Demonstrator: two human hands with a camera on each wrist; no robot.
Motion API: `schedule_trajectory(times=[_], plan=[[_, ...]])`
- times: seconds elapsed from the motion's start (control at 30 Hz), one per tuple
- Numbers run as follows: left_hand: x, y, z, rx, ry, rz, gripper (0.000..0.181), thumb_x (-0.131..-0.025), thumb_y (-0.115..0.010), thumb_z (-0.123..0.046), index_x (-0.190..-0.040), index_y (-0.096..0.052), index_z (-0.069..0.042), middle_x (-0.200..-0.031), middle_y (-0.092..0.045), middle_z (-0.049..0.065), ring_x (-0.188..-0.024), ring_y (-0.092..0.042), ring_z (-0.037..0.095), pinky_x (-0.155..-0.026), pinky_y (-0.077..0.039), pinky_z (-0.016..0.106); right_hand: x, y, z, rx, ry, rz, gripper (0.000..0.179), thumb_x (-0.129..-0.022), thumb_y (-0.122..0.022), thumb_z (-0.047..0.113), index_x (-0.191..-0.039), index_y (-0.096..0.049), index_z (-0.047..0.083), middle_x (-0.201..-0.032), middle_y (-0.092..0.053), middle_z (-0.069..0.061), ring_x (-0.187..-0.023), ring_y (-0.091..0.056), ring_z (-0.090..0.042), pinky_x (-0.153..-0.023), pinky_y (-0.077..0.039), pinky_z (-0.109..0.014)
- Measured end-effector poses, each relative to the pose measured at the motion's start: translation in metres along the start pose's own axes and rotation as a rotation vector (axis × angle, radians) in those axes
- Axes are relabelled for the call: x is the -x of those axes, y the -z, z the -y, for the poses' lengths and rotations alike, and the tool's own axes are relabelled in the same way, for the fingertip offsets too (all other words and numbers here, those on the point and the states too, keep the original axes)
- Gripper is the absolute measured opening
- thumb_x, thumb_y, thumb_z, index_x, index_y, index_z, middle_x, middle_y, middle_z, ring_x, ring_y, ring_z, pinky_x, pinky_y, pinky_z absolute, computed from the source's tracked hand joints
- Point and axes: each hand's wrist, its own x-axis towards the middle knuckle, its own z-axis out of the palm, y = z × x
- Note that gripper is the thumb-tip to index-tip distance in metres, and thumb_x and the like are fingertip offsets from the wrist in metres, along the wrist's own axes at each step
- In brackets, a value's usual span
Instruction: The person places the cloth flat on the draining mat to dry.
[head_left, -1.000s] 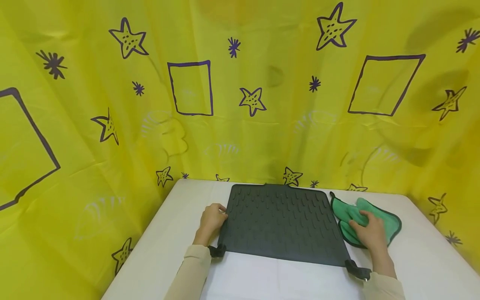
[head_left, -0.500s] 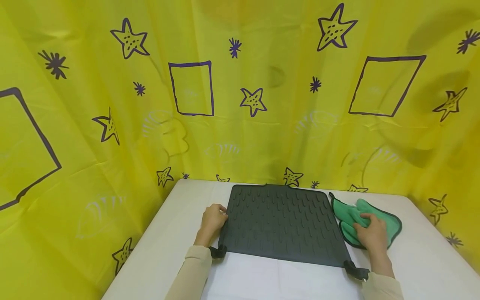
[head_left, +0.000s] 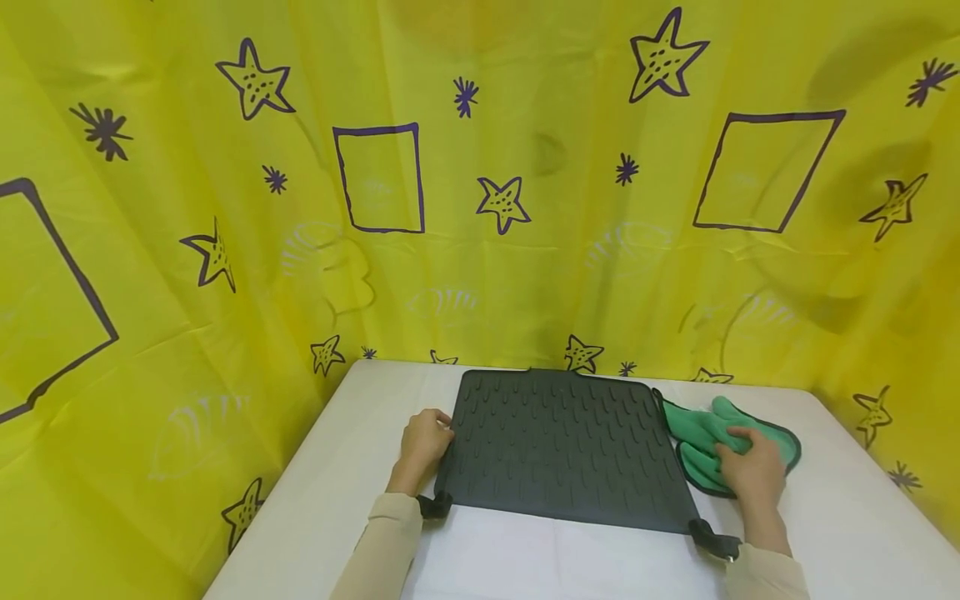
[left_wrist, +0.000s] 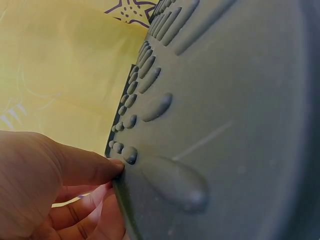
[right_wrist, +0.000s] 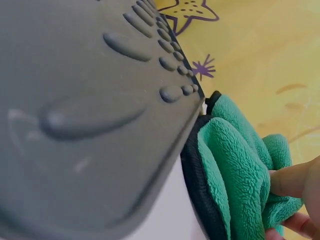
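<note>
A dark grey draining board [head_left: 562, 450] with raised drop-shaped bumps lies in the middle of the white table in the head view. At its left edge my left hand [head_left: 426, 437] holds on; in the left wrist view the thumb [left_wrist: 95, 165] lies on the rim and the other fingers curl beneath. To the board's right is a green cloth [head_left: 693, 429] with black edging, rumpled into folds. My right hand [head_left: 753, 471] grips this cloth, pinching a fold between thumb and fingers in the right wrist view. The cloth's left part touches or nearly touches the board's right edge.
White table [head_left: 495, 558] surface shows in front of the board and along both sides. A yellow curtain [head_left: 525, 275] with purple stars and frames hangs behind and at the sides. Black wrist straps [head_left: 435, 504] sit close to the board's near corners.
My right hand has shifted slightly right and nearer to me, bunching the cloth a little more. Its left corner has crept toward the board. My left hand and the board stay in place.
</note>
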Motion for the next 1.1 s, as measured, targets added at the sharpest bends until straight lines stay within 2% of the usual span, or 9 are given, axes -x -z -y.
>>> schedule_trajectory(times=[0.17,0.37,0.47,0.6,0.73,0.83,0.97,1.1], plan=[[0.0,0.0,0.001,-0.001,-0.004,-0.013,0.017,-0.085,-0.074,-0.01,-0.101,-0.076,-0.004,-0.097,-0.078,0.014,-0.086,-0.072,0.033,-0.076,-0.056,0.046,0.0,0.005,0.003,-0.017,-0.015,0.01,0.047,-0.101,-0.054,0.017,-0.144,-0.047,-0.002,-0.15,-0.038,-0.039,-0.139,-0.029,-0.063,-0.107,-0.027,-0.074],[0.0,-0.001,0.001,0.015,-0.005,-0.011,0.017,-0.086,-0.074,-0.009,-0.102,-0.076,-0.004,-0.096,-0.077,0.014,-0.084,-0.071,0.03,-0.076,-0.056,0.046,0.003,0.01,0.009,-0.071,0.018,-0.083,0.044,-0.1,-0.055,0.015,-0.14,-0.051,-0.003,-0.147,-0.042,-0.039,-0.138,-0.032,-0.061,-0.107,-0.027,-0.073],[0.001,0.0,0.001,0.017,-0.003,-0.002,0.017,-0.087,-0.074,-0.009,-0.103,-0.076,-0.005,-0.096,-0.077,0.013,-0.083,-0.071,0.03,-0.075,-0.056,0.046,0.005,0.013,0.015,-0.093,0.041,-0.136,0.042,-0.099,-0.056,0.013,-0.137,-0.054,-0.004,-0.141,-0.045,-0.038,-0.133,-0.037,-0.06,-0.102,-0.032,-0.07],[0.001,0.0,0.001,0.012,-0.006,0.003,0.017,-0.087,-0.074,-0.01,-0.103,-0.076,-0.005,-0.096,-0.077,0.013,-0.083,-0.071,0.029,-0.075,-0.056,0.045,0.008,0.017,0.024,-0.096,0.071,-0.191,0.04,-0.099,-0.058,0.012,-0.135,-0.057,-0.004,-0.126,-0.051,-0.034,-0.116,-0.045,-0.054,-0.086,-0.035,-0.058],[0.001,-0.001,0.002,0.013,-0.008,0.002,0.017,-0.087,-0.074,-0.01,-0.104,-0.076,-0.005,-0.096,-0.078,0.013,-0.084,-0.071,0.029,-0.074,-0.056,0.045,0.009,0.021,0.034,-0.096,0.107,-0.23,0.038,-0.098,-0.061,0.013,-0.133,-0.06,-0.003,-0.114,-0.053,-0.029,-0.097,-0.049,-0.04,-0.078,-0.032,-0.046],[0.001,0.0,0.001,0.013,-0.012,0.002,0.018,-0.087,-0.073,-0.01,-0.104,-0.076,-0.005,-0.096,-0.078,0.013,-0.084,-0.071,0.029,-0.074,-0.056,0.045,0.011,0.025,0.043,-0.103,0.13,-0.256,0.037,-0.097,-0.064,0.014,-0.131,-0.063,-0.001,-0.109,-0.055,-0.024,-0.081,-0.05,-0.021,-0.078,-0.032,-0.041],[0.002,0.001,0.0,0.016,-0.016,0.0,0.017,-0.087,-0.073,-0.01,-0.103,-0.076,-0.005,-0.096,-0.078,0.013,-0.085,-0.072,0.03,-0.075,-0.056,0.045,0.015,0.028,0.055,-0.129,0.17,-0.293,0.035,-0.096,-0.067,0.017,-0.128,-0.067,0.001,-0.106,-0.056,-0.02,-0.066,-0.038,0.01,-0.079,-0.034,-0.036],[0.001,0.0,0.0,0.019,-0.018,0.0,0.017,-0.087,-0.073,-0.01,-0.103,-0.076,-0.005,-0.096,-0.078,0.013,-0.085,-0.072,0.03,-0.075,-0.056,0.045,0.023,0.03,0.07,-0.158,0.22,-0.327,0.033,-0.095,-0.071,0.016,-0.124,-0.069,0.001,-0.105,-0.057,-0.017,-0.062,-0.034,0.02,-0.072,-0.035,-0.023]])
